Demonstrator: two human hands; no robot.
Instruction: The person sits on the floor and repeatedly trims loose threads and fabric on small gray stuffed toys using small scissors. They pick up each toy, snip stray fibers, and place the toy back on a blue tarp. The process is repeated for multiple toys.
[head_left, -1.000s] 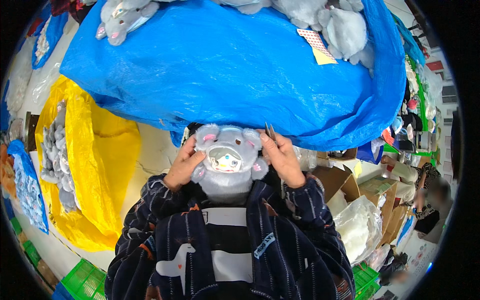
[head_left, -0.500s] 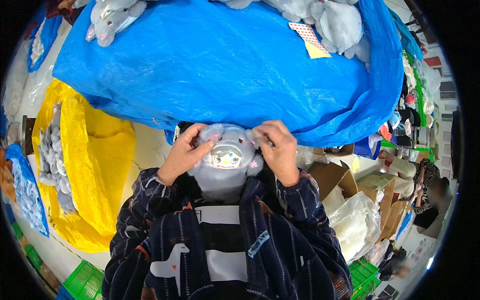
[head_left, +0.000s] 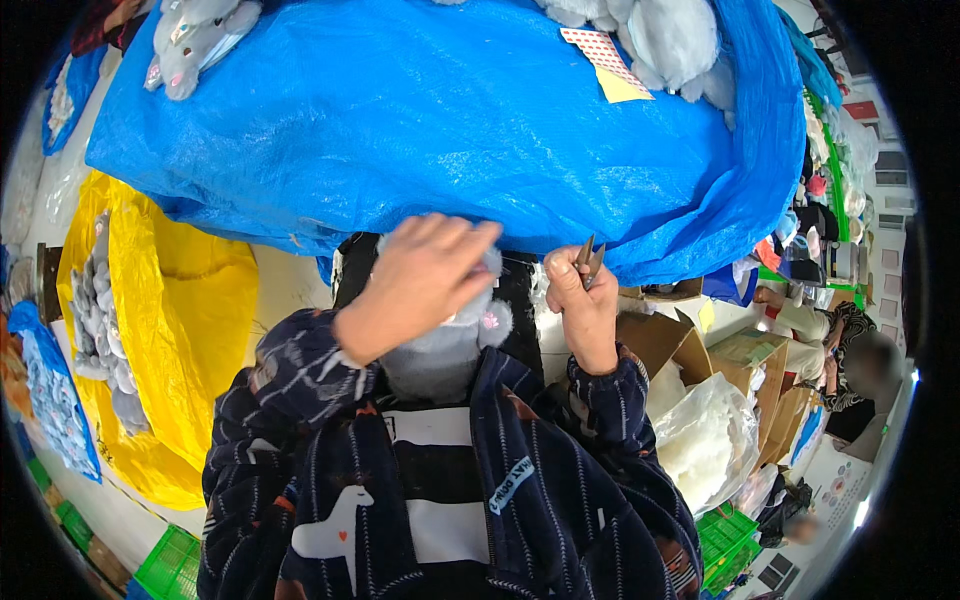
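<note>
A grey plush toy (head_left: 430,370) sits upright on my lap, against my jacket. My left hand (head_left: 425,280) lies across its head and face, open, with the fingers stretched and a little blurred. That hand hides most of the face; a paw with pink pads (head_left: 492,322) shows beside it. To the right of the toy, my right hand (head_left: 585,310) is closed round a pair of small thread snips (head_left: 590,262). Their two blades point up and stand slightly apart, clear of the toy.
A blue tarp (head_left: 420,120) spreads ahead, bearing several grey plush toys (head_left: 675,45) and a red-dotted paper piece (head_left: 605,60). At left is a yellow sack (head_left: 190,340) of grey plush pieces. Cardboard boxes (head_left: 665,350) and a plastic bag of white stuffing (head_left: 710,440) stand at right.
My left hand has moved from the toy's left side across its face, covering it. My right hand has left the toy's head, moving right, and the snips now show in it.
</note>
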